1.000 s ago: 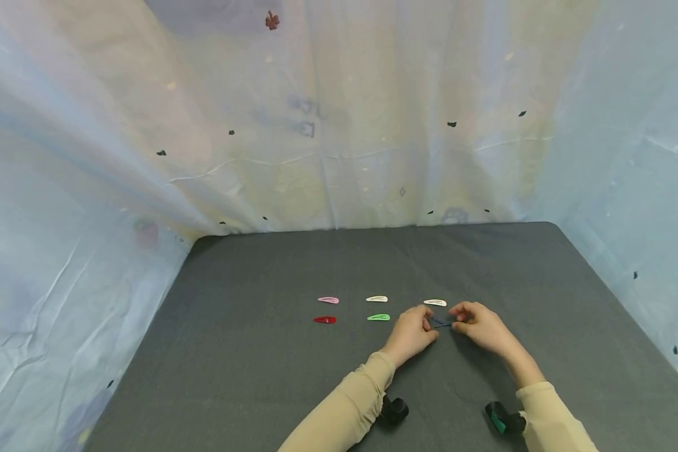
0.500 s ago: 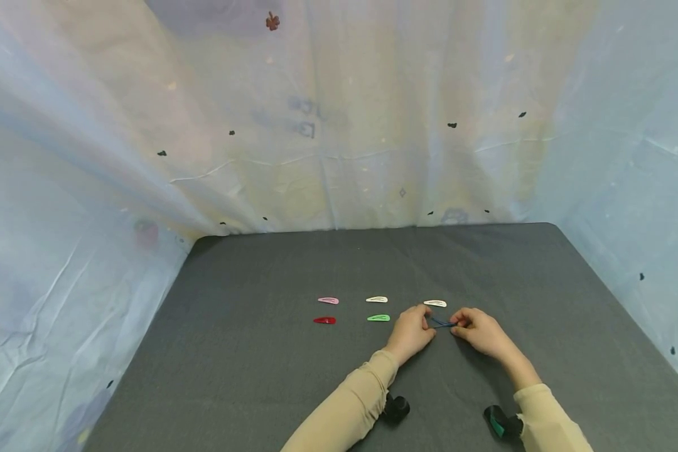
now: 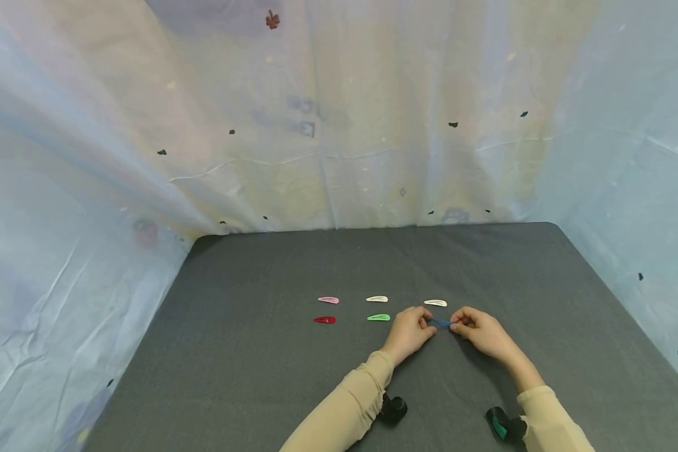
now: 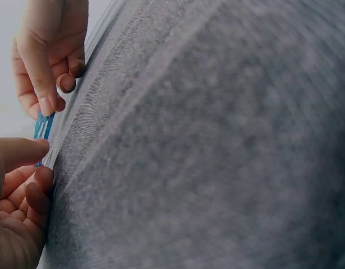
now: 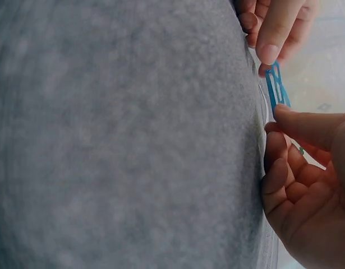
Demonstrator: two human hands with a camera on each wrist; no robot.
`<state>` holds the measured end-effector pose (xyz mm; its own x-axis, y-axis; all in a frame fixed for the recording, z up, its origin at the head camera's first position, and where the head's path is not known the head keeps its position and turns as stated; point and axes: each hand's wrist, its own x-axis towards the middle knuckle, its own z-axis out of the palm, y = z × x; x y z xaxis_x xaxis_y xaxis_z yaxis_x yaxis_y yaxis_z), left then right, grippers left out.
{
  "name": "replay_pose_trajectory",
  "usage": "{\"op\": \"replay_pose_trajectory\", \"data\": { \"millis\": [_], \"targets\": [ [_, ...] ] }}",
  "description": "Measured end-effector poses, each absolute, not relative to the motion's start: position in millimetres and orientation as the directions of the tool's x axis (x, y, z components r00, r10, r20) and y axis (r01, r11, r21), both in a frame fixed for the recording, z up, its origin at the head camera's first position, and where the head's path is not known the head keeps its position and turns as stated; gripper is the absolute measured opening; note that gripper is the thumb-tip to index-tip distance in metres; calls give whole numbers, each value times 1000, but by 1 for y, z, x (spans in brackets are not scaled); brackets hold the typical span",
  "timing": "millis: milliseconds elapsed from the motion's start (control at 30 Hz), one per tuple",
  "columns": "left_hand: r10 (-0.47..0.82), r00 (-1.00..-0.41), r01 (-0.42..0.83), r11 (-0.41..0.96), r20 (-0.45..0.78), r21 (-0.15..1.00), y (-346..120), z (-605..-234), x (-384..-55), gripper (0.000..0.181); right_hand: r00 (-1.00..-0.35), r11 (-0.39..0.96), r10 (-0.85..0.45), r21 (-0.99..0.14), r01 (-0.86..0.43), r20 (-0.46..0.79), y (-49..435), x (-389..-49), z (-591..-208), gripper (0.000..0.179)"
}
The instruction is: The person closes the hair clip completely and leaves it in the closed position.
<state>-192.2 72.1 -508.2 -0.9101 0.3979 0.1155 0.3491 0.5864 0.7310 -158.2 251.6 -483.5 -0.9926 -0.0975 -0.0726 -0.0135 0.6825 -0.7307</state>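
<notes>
A blue snap hair clip [image 5: 277, 89] spans the gap between the two hands, low over the dark cloth. At its left end, the left hand [image 3: 409, 333] pinches it between thumb and finger. The right hand [image 3: 482, 331] pinches the other end the same way. The wrist views show slots along the clip's middle, and fingertips cover both its ends. In the head view, a white hair clip [image 3: 435, 302] lies just beyond the hands. A green hair clip [image 3: 379, 317] lies left of the left hand.
Farther left on the grey cloth-covered table [image 3: 248, 364] lie a cream hair clip [image 3: 377, 299], a pink one [image 3: 328, 300] and a red one [image 3: 324, 320]. Black wrist devices [image 3: 393, 410] hang under the sleeves. A pale patterned curtain [image 3: 339, 125] encloses the back and sides.
The blue hair clip's parts, spread in a V before, now appear closer together and show brighter blue. The right hand has shifted only slightly; the other clips stay put.
</notes>
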Motion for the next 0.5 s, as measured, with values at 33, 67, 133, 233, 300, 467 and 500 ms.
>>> {"op": "replay_pose_trajectory", "data": {
  "millis": [33, 67, 133, 233, 300, 467, 500],
  "targets": [
    [395, -912, 339, 577, 110, 743, 72, -509, -192, 17, -993, 678, -96, -735, -10, -74, 252, -158, -484, 12],
    [389, -915, 328, 568, 105, 755, 72, -510, -193, 16, -993, 677, -93, -736, -9, -74, 252, -158, -484, 13],
    [376, -922, 299, 548, 90, 781, 71, -511, -193, 15, -993, 676, -94, -737, -10, -73, 251, -158, -484, 14],
    [359, -930, 276, 530, 83, 802, 71, -511, -194, 13, -994, 679, -88, -734, -11, -66, 250, -159, -484, 16],
    [347, -934, 264, 520, 81, 813, 71, -512, -195, 11, -995, 681, -86, -732, -16, -59, 249, -159, -484, 16],
    [322, -942, 252, 483, 98, 838, 71, -511, -196, 10, -997, 690, -60, -723, -9, -45, 246, -160, -484, 15],
    [318, -942, 254, 478, 104, 841, 72, -511, -196, 11, -998, 694, -54, -720, -7, -43, 246, -161, -484, 15]
  ]
}}
